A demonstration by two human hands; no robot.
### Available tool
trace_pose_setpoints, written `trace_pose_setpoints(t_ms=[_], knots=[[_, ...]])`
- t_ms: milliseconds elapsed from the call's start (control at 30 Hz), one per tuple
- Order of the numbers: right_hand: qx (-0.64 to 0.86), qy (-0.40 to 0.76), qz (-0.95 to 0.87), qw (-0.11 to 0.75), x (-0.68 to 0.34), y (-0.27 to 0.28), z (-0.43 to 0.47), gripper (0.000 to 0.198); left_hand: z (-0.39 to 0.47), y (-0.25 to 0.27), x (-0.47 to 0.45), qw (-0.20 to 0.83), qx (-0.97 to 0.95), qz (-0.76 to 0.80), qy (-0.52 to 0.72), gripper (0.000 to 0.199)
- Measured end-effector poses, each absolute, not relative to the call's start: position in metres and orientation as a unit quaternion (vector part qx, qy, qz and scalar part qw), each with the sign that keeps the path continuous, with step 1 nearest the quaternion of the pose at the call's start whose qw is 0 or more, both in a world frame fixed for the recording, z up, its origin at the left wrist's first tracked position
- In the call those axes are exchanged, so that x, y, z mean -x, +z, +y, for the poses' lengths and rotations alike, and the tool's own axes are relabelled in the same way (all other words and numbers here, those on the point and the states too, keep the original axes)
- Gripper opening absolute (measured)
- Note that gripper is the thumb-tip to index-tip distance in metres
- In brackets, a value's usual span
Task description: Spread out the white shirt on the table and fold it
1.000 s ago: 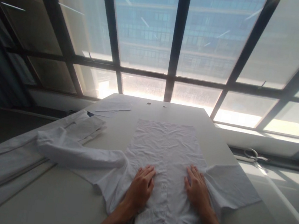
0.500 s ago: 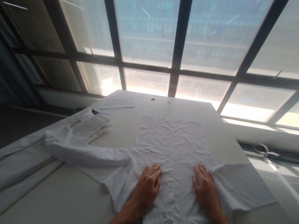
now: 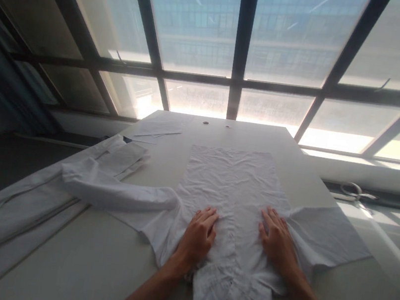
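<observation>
Both hands, left hand (image 3: 197, 237) and right hand (image 3: 278, 242), press flat with fingers spread wide, keeping the white shirt (image 3: 234, 185) smooth on the desk (image 3: 92, 264).

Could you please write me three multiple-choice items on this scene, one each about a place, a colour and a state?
1. Where does the left hand rest?
A on the shirt
B on the bare table
C on the window sill

2. What colour is the shirt?
A blue
B white
C black

3. How is the right hand held?
A clenched in a fist
B raised in the air
C flat, palm down

Answers: 1 A, its fingers lie on the cloth; 2 B, the fabric is white all over; 3 C, its fingers are spread flat on the shirt.
</observation>
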State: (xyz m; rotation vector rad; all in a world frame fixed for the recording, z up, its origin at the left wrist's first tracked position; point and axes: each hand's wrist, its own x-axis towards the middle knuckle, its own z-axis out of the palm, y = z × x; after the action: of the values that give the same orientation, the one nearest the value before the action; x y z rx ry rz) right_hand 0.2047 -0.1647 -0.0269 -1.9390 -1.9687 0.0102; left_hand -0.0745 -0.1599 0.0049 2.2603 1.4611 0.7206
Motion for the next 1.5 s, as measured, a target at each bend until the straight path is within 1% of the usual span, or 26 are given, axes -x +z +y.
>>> trace_pose_setpoints(t_ms=[700,1167,1500], knots=[[0.687,-0.002,-0.699,0.197,-0.2022,-0.0242,-0.1673,0.049,-0.1603,0.0054,0.0768,0.183,-0.798,0.52,0.243,0.044],[0.678,0.014,-0.699,0.226,-0.2059,-0.0266,-0.1669,0.048,-0.1622,0.0076,0.075,0.18,-0.799,0.516,0.25,0.046],[0.684,0.012,-0.697,0.213,-0.2049,-0.0261,-0.1663,0.048,-0.1621,0.0104,0.0749,0.174,-0.802,0.516,0.244,0.045]])
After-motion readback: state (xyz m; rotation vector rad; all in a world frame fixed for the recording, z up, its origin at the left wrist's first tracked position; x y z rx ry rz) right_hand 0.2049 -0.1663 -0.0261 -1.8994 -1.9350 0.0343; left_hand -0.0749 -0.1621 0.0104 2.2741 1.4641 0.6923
